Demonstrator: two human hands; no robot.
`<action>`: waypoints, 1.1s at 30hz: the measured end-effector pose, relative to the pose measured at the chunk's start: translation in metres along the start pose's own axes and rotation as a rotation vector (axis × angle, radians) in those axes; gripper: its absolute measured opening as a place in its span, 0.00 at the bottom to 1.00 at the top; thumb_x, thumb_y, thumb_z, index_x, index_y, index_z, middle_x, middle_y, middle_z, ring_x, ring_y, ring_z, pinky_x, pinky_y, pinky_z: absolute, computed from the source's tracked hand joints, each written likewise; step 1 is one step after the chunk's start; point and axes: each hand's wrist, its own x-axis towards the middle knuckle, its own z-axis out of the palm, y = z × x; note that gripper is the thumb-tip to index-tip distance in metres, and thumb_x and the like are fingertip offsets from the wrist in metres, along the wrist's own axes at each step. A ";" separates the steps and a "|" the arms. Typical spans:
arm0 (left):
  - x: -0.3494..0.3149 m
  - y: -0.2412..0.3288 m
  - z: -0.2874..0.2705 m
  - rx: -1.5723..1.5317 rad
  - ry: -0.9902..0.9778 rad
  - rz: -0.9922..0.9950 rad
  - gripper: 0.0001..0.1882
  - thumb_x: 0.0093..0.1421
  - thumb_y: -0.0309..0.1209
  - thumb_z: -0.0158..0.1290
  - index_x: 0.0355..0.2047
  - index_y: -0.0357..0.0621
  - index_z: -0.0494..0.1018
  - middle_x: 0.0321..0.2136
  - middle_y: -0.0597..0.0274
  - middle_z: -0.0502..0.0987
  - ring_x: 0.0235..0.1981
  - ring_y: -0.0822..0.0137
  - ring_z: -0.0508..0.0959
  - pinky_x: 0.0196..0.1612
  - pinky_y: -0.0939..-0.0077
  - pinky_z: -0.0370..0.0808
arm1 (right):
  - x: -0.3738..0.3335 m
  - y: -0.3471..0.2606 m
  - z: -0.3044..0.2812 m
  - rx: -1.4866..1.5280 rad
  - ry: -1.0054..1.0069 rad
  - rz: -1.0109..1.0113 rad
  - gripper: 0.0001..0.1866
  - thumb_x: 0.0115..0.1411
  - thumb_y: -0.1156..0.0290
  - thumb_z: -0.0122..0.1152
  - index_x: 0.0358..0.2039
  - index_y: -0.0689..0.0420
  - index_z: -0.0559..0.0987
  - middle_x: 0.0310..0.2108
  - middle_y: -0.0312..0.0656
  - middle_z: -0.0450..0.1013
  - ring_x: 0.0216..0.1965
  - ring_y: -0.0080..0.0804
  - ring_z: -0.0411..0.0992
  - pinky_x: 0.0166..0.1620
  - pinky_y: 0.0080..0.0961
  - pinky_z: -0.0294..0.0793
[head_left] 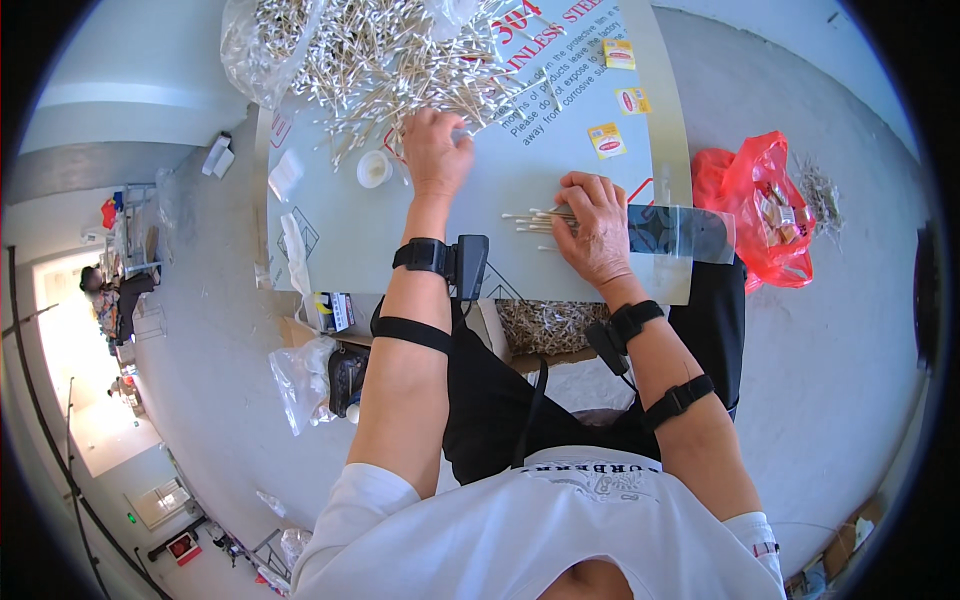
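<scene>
Swabs [400,70] at left hand [436,155], packages [783,216] in red bag [757,160]

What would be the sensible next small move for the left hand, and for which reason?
Probably the left hand should pinch a few swabs from the cotton swab pile: its fingers are already at the near edge, while the right hand covers part of a small swab bunch.

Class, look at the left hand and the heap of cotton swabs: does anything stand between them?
Nothing visible does: the left hand is at the near edge of the heap of cotton swabs. The small round white container sits left of that hand, beside it rather than in between.
</scene>
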 end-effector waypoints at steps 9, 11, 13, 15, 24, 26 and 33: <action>0.010 -0.008 0.008 -0.163 -0.021 -0.097 0.01 0.50 0.25 0.58 0.25 0.43 0.78 0.26 0.57 0.76 0.33 0.57 0.75 0.39 0.63 0.72 | 0.001 -0.003 0.001 0.008 -0.002 -0.003 0.11 0.45 0.73 0.60 0.32 0.57 0.73 0.43 0.40 0.69 0.49 0.40 0.66 0.55 0.40 0.60; 0.010 -0.002 0.003 -0.281 -0.078 -0.218 0.01 0.51 0.25 0.58 0.25 0.41 0.78 0.24 0.57 0.77 0.29 0.60 0.76 0.35 0.66 0.72 | -0.001 0.001 0.001 0.001 0.001 0.004 0.11 0.45 0.73 0.60 0.32 0.57 0.73 0.43 0.40 0.69 0.49 0.39 0.66 0.55 0.40 0.60; 0.007 -0.006 -0.004 -0.390 -0.127 -0.341 0.03 0.52 0.25 0.57 0.25 0.39 0.78 0.21 0.56 0.77 0.25 0.63 0.77 0.31 0.69 0.72 | 0.000 0.001 0.001 0.001 0.009 -0.008 0.11 0.44 0.73 0.61 0.31 0.57 0.73 0.43 0.40 0.69 0.49 0.39 0.66 0.55 0.40 0.60; 0.003 -0.012 -0.014 -0.523 -0.354 -0.495 0.05 0.53 0.25 0.56 0.25 0.35 0.77 0.18 0.58 0.77 0.21 0.69 0.76 0.27 0.72 0.71 | 0.001 0.000 0.001 0.006 0.011 -0.012 0.11 0.44 0.74 0.61 0.31 0.56 0.73 0.43 0.40 0.69 0.49 0.39 0.66 0.54 0.39 0.60; -0.045 0.012 -0.077 -0.666 -0.534 -0.522 0.01 0.57 0.22 0.54 0.29 0.37 0.75 0.21 0.68 0.75 0.22 0.79 0.71 0.26 0.83 0.67 | 0.000 0.001 0.001 0.003 0.025 -0.010 0.12 0.43 0.74 0.61 0.31 0.56 0.74 0.43 0.39 0.69 0.49 0.39 0.67 0.54 0.39 0.61; -0.072 0.010 -0.085 -0.700 -0.629 -0.463 0.02 0.57 0.23 0.55 0.29 0.37 0.75 0.21 0.68 0.75 0.24 0.78 0.71 0.29 0.81 0.69 | 0.000 0.000 0.002 0.007 0.025 -0.013 0.12 0.43 0.74 0.61 0.31 0.56 0.74 0.43 0.39 0.69 0.49 0.39 0.67 0.54 0.39 0.61; -0.120 0.042 -0.074 -0.740 -0.790 -0.358 0.06 0.56 0.26 0.58 0.31 0.37 0.74 0.22 0.65 0.76 0.26 0.76 0.73 0.33 0.77 0.71 | -0.001 0.003 0.001 -0.013 0.020 -0.009 0.12 0.44 0.74 0.62 0.32 0.55 0.74 0.44 0.37 0.69 0.48 0.39 0.67 0.54 0.37 0.61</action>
